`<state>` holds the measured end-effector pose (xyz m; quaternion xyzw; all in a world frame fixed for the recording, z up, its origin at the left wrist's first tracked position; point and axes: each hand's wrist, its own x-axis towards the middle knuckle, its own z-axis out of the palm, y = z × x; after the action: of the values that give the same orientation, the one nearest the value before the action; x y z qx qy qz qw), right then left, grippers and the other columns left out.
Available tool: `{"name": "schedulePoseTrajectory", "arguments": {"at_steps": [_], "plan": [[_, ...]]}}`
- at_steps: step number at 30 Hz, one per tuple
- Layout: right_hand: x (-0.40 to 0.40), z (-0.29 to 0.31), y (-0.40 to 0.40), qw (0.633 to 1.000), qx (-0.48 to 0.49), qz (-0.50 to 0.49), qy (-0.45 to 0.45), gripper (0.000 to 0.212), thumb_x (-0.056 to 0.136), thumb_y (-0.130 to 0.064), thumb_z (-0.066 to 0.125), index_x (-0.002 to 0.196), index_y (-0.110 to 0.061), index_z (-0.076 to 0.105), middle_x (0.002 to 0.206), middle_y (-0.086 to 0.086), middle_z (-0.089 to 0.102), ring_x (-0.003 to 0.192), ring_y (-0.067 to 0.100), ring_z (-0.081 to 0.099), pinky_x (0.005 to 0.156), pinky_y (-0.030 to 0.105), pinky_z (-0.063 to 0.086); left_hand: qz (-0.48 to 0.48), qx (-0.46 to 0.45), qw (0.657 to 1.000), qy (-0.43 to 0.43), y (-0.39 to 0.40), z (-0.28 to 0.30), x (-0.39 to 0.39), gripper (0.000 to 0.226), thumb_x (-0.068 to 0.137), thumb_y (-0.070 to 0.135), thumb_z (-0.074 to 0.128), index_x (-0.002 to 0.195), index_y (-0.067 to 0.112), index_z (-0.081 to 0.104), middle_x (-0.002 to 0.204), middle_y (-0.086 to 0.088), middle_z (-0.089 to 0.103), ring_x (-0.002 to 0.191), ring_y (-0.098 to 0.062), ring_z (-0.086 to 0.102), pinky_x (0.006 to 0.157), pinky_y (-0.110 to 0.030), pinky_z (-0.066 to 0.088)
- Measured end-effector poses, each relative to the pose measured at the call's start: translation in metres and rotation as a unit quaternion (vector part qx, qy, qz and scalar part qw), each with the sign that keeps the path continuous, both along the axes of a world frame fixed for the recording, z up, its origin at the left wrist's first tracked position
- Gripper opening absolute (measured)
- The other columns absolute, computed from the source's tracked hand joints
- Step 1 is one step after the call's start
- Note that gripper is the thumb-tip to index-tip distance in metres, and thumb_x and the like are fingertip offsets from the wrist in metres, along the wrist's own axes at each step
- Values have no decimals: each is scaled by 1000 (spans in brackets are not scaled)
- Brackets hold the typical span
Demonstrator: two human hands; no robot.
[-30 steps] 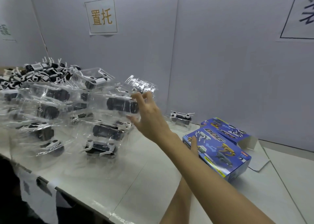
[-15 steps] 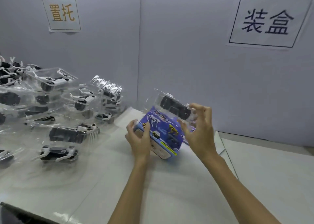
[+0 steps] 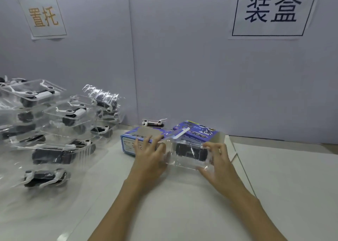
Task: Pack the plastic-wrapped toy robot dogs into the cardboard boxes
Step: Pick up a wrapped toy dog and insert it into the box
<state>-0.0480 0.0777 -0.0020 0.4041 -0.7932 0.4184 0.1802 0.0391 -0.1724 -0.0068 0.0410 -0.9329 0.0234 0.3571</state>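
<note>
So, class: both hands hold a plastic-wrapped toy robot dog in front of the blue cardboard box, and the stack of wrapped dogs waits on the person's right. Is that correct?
Not quite. The head view shows the stack of wrapped dogs on the person's left, not right. The rest stands: the left hand and right hand hold a plastic-wrapped toy robot dog in front of the blue cardboard box.

Both hands reach forward, left (image 3: pixel 149 157) and right (image 3: pixel 218 163), fingers curled.

left sign (image 3: pixel 43 17) 置托, right sign (image 3: pixel 272 10) 装盒

Wrapped dog (image 3: pixel 190 152) before open box (image 3: pixel 146 137)
</note>
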Motion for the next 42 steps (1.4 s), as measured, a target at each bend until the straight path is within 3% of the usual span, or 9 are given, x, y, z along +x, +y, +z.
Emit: {"name": "schedulePoseTrajectory", "arguments": {"at_steps": [5,7,10,14,18,25,28,35,42], "plan": [[-2,-2,20,974,193,-4,-119,83,54,-86,77,118,-46,44,137,-22,19,126,3,44,98,29,43,-35,28,992,-121,-10,-9,5,29,87,39,75,109,24,65,166,8,35,155,-33,28,120,-67,13],[-1,2,20,972,185,-37,-141,67,66,-95,55,108,-44,49,142,-24,17,119,0,48,91,30,42,-39,39,992,-117,-9,-8,7,25,91,40,69,113,29,63,168,14,29,157,-28,22,122,-63,9],[0,7,16,975,132,-90,-157,52,88,-79,32,92,-36,60,149,-17,28,100,9,64,83,33,44,-44,58,994,-76,-3,-7,11,22,92,32,70,113,26,67,161,11,44,151,-31,37,120,-66,18],[0,10,14,973,33,-126,-191,7,98,-32,68,91,-33,68,134,-3,44,83,17,69,85,38,54,-30,51,998,-1,12,1,10,14,89,23,79,100,18,72,140,6,66,130,-36,61,108,-70,38],[-3,10,12,947,-57,-57,-311,65,92,-3,70,143,-36,48,130,1,47,102,-13,57,75,10,48,-45,78,995,52,21,6,12,16,83,13,82,94,16,71,119,6,73,117,-31,67,107,-68,41],[0,2,1,911,-225,-109,-327,53,91,14,51,122,-25,70,104,-9,66,76,-6,64,55,7,46,-96,140,985,-42,20,12,18,73,87,16,68,154,38,47,133,20,61,128,-16,51,118,-57,28],[0,-5,-6,885,-284,-167,-330,61,86,14,41,109,-32,73,100,1,70,67,25,53,51,28,44,-97,111,988,-47,23,11,18,81,85,20,67,158,41,39,132,22,60,119,-16,52,115,-56,30],[10,-11,-22,861,-342,-198,-319,59,81,17,39,102,-29,70,125,5,66,103,37,64,75,42,52,-117,42,989,-74,45,9,11,93,80,30,55,165,36,20,139,18,55,101,-21,41,110,-48,32],[13,-1,-20,857,-358,-202,-310,62,78,17,36,98,-33,68,118,-3,64,99,30,62,78,45,53,-93,82,990,-66,50,3,6,101,79,25,55,167,31,5,135,16,54,99,-20,33,109,-44,32]]}}
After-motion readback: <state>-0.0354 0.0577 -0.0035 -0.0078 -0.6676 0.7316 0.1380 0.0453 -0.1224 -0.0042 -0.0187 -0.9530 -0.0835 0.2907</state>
